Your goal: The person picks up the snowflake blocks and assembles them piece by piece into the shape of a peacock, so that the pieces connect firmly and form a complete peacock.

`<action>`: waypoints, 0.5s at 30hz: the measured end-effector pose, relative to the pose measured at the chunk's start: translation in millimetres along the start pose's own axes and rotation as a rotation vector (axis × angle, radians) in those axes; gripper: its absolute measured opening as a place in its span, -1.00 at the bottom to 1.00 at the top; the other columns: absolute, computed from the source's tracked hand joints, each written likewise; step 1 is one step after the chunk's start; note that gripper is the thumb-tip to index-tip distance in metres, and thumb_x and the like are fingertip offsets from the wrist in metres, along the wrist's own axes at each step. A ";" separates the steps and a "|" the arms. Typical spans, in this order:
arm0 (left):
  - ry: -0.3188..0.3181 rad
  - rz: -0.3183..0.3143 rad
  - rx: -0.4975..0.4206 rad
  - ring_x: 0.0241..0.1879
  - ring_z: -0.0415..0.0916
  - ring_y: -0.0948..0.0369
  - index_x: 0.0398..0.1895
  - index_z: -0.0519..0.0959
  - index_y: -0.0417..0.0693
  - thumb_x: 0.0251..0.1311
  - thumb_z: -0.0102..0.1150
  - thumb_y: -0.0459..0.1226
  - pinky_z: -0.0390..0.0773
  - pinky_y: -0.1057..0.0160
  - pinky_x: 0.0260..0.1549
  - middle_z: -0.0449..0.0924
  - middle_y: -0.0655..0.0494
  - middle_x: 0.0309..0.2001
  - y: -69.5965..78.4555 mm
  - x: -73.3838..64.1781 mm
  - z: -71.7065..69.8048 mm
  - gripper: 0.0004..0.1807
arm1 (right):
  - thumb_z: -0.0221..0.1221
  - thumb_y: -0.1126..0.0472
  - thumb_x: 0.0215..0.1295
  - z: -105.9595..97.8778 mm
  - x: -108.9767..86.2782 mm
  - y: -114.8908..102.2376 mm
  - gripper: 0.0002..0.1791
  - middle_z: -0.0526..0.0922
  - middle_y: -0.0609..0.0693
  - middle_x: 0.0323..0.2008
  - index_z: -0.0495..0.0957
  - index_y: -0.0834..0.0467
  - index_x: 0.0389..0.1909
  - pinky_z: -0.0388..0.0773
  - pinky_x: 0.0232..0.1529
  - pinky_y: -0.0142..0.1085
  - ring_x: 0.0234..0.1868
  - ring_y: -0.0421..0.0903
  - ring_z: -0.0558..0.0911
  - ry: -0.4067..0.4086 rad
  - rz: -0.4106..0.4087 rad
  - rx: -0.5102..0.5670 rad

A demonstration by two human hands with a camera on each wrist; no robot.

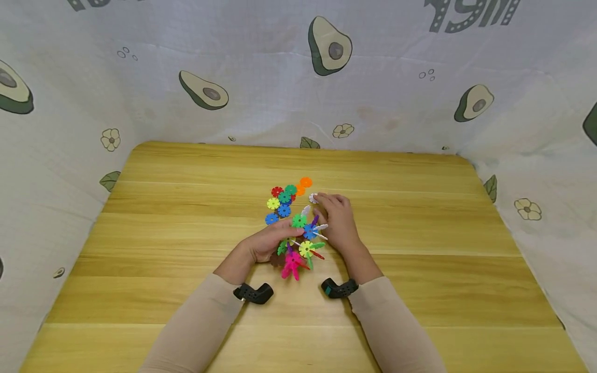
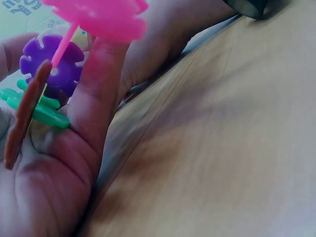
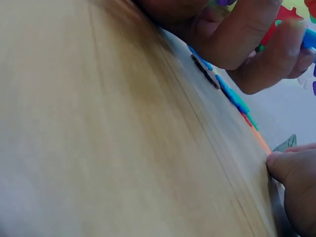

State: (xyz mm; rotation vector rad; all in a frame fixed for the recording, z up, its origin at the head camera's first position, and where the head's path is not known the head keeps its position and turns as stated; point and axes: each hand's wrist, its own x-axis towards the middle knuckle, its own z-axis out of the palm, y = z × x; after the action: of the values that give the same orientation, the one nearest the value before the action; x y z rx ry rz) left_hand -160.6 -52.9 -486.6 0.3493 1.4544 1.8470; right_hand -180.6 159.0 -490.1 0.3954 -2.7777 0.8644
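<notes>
My left hand holds a cluster of joined notched plastic discs above the table, its thumb over the near side. Pink, yellow, green, blue, purple, red and white discs stick out at many angles. In the left wrist view a pink disc, a purple disc and a green one show by the palm. My right hand is beyond the cluster on the right, its fingertips touching a white notched disc on the table. The right wrist view hides that white disc.
Loose discs lie behind the left hand: blue, yellow, red, green and orange, some overlapping. The wooden table meets a hanging cloth with avocado prints at its back and sides.
</notes>
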 end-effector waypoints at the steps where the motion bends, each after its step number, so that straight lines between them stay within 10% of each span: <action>1: -0.002 0.002 0.001 -0.14 0.63 0.34 0.08 0.49 -0.03 0.46 -0.05 -0.21 0.64 0.41 -0.06 0.59 0.23 -0.15 -0.1 0.2 0.2 -0.76 | 0.25 0.19 0.43 0.1 -0.2 -0.1 -0.61 0.63 0.16 0.26 0.60 0.17 0.24 0.37 0.38 0.17 0.31 0.27 0.41 0.008 -0.004 0.008; 15: -0.029 -0.008 -0.010 -0.23 0.61 0.32 0.05 0.42 -0.02 0.54 -0.09 -0.18 0.65 0.41 -0.28 0.55 0.20 -0.22 -1.3 -0.1 1.0 -0.82 | 0.14 0.23 0.52 -0.7 -0.3 -1.1 -0.78 0.78 0.16 -0.11 0.70 0.25 -0.07 0.63 0.09 0.01 -0.03 0.15 0.68 0.109 -0.025 0.067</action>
State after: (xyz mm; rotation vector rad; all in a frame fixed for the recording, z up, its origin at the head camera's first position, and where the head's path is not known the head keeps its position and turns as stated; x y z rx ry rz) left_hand -159.4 -52.2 -487.4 0.3632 1.4251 1.8352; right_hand -179.9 158.6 -489.0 0.3817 -2.6450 0.9453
